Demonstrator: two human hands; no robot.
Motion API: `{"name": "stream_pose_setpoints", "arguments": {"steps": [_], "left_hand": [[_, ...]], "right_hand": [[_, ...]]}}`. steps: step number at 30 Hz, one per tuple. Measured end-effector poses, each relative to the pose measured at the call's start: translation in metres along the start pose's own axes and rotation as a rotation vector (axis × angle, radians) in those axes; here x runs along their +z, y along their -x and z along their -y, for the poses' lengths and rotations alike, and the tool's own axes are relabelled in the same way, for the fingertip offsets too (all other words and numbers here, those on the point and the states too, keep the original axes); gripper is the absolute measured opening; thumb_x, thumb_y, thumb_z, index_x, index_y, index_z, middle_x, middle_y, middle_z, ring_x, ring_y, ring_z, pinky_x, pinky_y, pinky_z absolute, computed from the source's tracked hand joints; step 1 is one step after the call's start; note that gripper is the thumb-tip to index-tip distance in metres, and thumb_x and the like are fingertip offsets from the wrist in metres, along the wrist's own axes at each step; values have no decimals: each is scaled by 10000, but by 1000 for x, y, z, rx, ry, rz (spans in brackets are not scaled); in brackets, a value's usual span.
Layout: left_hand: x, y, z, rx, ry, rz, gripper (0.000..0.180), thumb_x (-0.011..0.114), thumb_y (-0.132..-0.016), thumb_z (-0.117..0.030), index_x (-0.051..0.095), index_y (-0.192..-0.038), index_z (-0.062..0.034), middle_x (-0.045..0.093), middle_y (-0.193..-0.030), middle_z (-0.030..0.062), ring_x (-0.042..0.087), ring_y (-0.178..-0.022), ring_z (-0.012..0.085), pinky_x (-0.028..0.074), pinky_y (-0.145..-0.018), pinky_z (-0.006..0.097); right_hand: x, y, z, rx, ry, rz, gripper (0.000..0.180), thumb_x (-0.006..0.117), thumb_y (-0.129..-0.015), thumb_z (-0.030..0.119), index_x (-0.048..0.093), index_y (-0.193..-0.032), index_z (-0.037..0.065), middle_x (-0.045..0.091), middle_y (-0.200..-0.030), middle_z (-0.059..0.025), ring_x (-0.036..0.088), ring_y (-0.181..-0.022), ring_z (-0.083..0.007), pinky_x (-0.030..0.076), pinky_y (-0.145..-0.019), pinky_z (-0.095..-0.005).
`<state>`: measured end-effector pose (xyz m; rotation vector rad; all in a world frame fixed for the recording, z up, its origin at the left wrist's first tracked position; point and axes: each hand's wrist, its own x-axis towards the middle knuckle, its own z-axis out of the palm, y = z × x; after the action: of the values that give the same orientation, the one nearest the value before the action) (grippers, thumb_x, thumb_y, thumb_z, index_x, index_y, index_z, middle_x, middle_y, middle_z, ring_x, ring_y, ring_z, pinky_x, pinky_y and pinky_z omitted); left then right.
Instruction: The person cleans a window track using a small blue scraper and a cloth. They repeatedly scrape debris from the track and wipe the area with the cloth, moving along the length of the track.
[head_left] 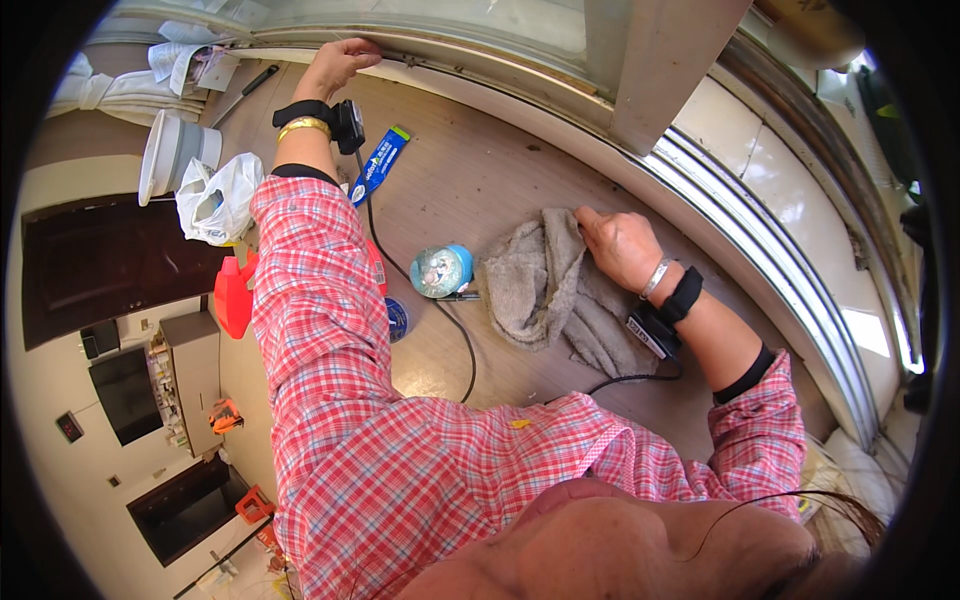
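Brown wooden window-ledge counter (pixel 500 170) beneath a pale window frame (pixel 560 75), seen from above. The left hand (pixel 335 65), arm stretched forward in a red plaid sleeve, rests with fingers curled together on the frame's lower track. The right hand (pixel 622 245), arm bent at the elbow, presses its grip flat and closed onto a crumpled grey terry cloth (pixel 545 290) at the counter's centre. Just left of the cloth lies a clear round lidded tub (pixel 440 270); its contents cannot be made out. A white plastic bag (pixel 215 200) and an upturned white cup (pixel 170 155) sit at far left.
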<state>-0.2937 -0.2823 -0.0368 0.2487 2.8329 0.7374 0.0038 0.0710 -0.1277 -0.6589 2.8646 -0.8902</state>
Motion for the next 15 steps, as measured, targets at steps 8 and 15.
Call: {"name": "stream_pose_setpoints", "arguments": {"steps": [8, 15], "left_hand": [[14, 3, -3, 465, -100, -18, 181, 694, -834, -141, 711, -985, -42, 688, -873, 21, 615, -846, 130, 478, -789, 261], [26, 17, -25, 410, -29, 50, 195, 696, -832, -192, 717, -965, -50, 712, -881, 58, 641, -799, 149, 503, -754, 270]], "right_hand": [[3, 0, -1, 9, 17, 4, 124, 536, -876, 182, 527, -870, 58, 583, -593, -179, 598, -580, -380, 468, -525, -476], [3, 0, -1, 11, 18, -14, 131, 537, -875, 188, 523, -865, 58, 580, -589, -180, 596, -575, -382, 467, -522, -479]]}}
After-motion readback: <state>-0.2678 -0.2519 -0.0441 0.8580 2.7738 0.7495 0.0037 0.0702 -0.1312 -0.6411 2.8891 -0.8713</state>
